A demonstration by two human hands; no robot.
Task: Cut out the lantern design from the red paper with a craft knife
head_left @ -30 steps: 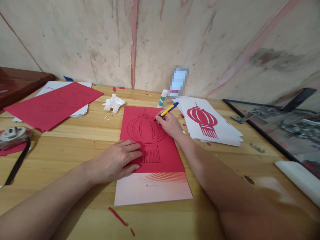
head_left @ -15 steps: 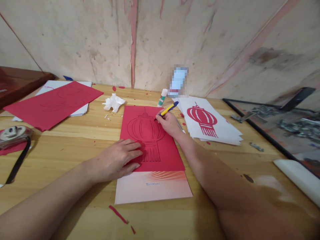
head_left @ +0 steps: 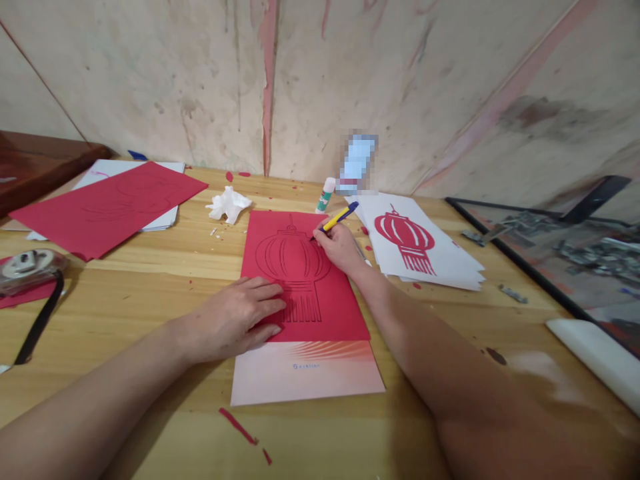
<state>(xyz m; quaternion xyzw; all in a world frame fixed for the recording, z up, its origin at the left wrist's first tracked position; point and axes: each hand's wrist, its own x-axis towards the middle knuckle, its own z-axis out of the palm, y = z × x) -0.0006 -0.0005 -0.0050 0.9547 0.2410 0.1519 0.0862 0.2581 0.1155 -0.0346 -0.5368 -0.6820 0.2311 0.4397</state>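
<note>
A red sheet of paper with a lantern outlined in dark lines lies in front of me. Beneath it, a pale booklet with an orange pattern sticks out at the near edge. My left hand rests flat on the red sheet's lower left, fingers stretched out. In my right hand is a yellow and blue pen, its tip at the upper right of the lantern outline. To the right, a red cut-out lantern lies on white sheets.
A glue stick, a crumpled tissue and a blurred-out phone-like object are towards the wall. Another red sheet and a tape measure lie left. A black-framed glass panel is at right; red scraps lie in front.
Both hands hold nearly the same places. The view has shifted very slightly; no object has visibly moved on the table.
</note>
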